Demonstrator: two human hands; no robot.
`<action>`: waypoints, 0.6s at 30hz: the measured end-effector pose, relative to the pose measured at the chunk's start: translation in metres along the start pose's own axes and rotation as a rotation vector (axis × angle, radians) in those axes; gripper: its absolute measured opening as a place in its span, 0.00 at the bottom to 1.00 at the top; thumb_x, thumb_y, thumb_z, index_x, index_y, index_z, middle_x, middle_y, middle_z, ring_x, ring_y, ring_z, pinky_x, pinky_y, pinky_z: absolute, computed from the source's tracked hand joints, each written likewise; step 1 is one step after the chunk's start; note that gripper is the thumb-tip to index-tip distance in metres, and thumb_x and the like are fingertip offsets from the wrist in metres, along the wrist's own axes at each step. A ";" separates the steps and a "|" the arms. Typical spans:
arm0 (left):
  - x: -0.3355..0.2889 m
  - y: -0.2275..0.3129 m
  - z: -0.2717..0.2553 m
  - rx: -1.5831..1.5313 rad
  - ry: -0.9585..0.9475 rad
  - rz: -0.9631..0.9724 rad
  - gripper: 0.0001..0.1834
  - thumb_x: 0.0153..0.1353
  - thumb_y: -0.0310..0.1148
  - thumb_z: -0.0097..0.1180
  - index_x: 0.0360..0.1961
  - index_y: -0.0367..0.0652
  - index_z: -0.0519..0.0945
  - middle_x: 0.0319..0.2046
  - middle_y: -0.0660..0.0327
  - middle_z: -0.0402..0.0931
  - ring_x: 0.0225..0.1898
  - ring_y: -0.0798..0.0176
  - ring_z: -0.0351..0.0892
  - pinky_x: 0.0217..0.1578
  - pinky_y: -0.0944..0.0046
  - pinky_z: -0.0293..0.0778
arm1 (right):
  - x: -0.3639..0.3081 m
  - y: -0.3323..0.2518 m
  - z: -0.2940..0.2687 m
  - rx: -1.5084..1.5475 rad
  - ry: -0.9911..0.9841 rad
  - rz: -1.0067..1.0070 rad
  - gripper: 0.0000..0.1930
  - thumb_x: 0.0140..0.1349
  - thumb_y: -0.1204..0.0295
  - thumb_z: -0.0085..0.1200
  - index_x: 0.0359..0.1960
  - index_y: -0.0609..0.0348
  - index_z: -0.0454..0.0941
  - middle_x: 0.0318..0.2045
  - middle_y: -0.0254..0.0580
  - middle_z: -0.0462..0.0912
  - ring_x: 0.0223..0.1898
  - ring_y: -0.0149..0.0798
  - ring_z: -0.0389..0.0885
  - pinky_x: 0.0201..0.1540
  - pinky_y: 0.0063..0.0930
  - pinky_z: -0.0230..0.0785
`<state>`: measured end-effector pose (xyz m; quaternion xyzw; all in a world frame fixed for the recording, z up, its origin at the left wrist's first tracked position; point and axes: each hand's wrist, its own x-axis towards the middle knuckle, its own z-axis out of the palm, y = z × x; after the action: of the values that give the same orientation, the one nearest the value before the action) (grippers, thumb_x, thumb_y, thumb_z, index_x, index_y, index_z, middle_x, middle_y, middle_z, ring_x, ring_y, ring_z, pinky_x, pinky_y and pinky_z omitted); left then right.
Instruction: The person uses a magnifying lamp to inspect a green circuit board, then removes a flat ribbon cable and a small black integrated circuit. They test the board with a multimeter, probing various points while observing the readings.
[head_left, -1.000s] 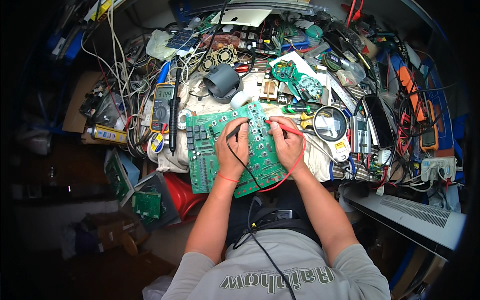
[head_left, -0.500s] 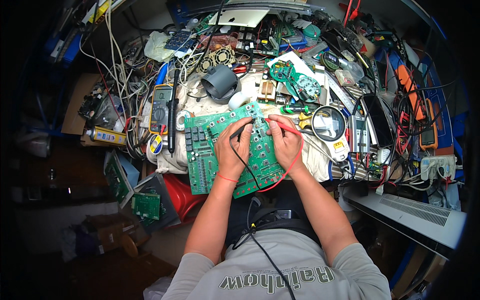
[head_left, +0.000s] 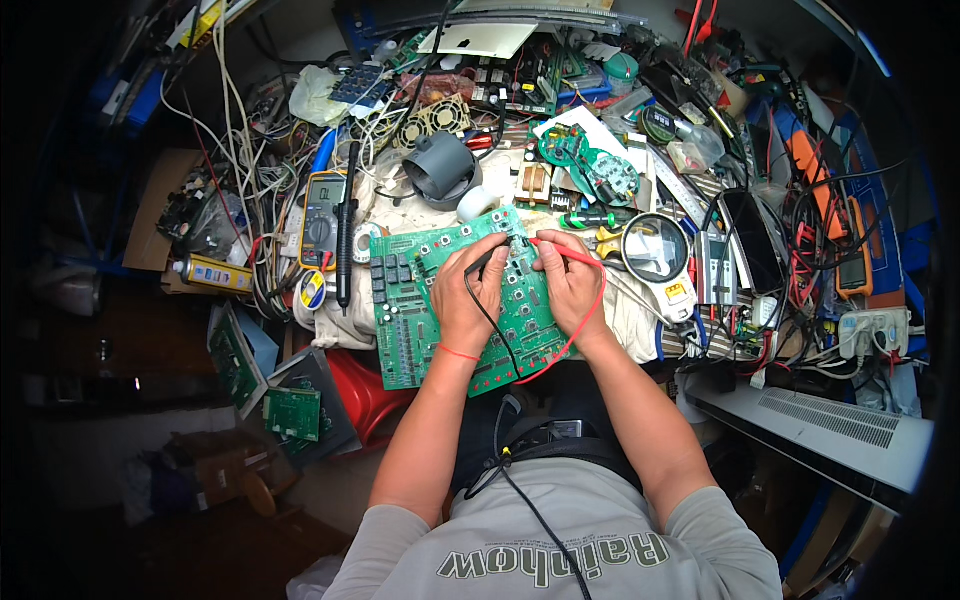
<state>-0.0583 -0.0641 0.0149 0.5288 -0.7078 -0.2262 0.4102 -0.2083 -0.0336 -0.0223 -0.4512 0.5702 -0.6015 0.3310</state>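
Observation:
A large green circuit board [head_left: 405, 340] lies at the near edge of the bench, with black relays at its left and several small push buttons. My left hand [head_left: 468, 295] is closed on a black test probe [head_left: 481, 262], its lead curving down over the board. In my right hand [head_left: 570, 290], also closed, is a red test probe [head_left: 575, 256], whose red lead loops round that hand. Both probes point at the board's upper part; whether the tips touch it I cannot tell. A yellow multimeter [head_left: 320, 218] with a lit display lies to the left.
Left of the board stands a black pen-shaped tool [head_left: 346, 225]. Behind it are a grey plastic cylinder [head_left: 440, 165] and a white roll [head_left: 478, 204]. To the right lie a green-handled screwdriver [head_left: 588, 219] and a magnifier [head_left: 655, 248]. Cables and electronic parts crowd the back.
My left hand has shifted very slightly and the black lead bends a little differently. My right hand stays in place with the red probe.

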 end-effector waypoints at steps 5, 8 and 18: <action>0.000 0.002 0.000 0.003 0.002 -0.005 0.11 0.68 0.40 0.68 0.50 0.53 0.90 0.37 0.57 0.88 0.40 0.54 0.87 0.40 0.58 0.80 | 0.007 -0.005 -0.005 -0.049 -0.051 0.023 0.16 0.80 0.63 0.53 0.54 0.65 0.81 0.34 0.41 0.87 0.33 0.30 0.85 0.35 0.26 0.76; 0.001 0.002 0.000 0.007 0.007 -0.002 0.11 0.68 0.40 0.68 0.50 0.53 0.90 0.37 0.58 0.88 0.39 0.54 0.87 0.40 0.57 0.80 | 0.013 -0.006 -0.005 -0.076 -0.070 0.005 0.16 0.80 0.63 0.53 0.53 0.65 0.81 0.32 0.40 0.86 0.32 0.30 0.84 0.30 0.26 0.75; 0.001 0.000 0.001 -0.012 0.023 0.048 0.11 0.69 0.39 0.66 0.50 0.51 0.89 0.37 0.57 0.88 0.40 0.52 0.86 0.42 0.55 0.79 | 0.022 -0.014 -0.006 -0.178 -0.148 0.067 0.14 0.78 0.64 0.54 0.49 0.64 0.83 0.33 0.52 0.85 0.32 0.47 0.87 0.38 0.39 0.78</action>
<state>-0.0593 -0.0652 0.0145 0.5116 -0.7142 -0.2144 0.4268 -0.2206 -0.0499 -0.0045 -0.5028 0.6102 -0.5019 0.3507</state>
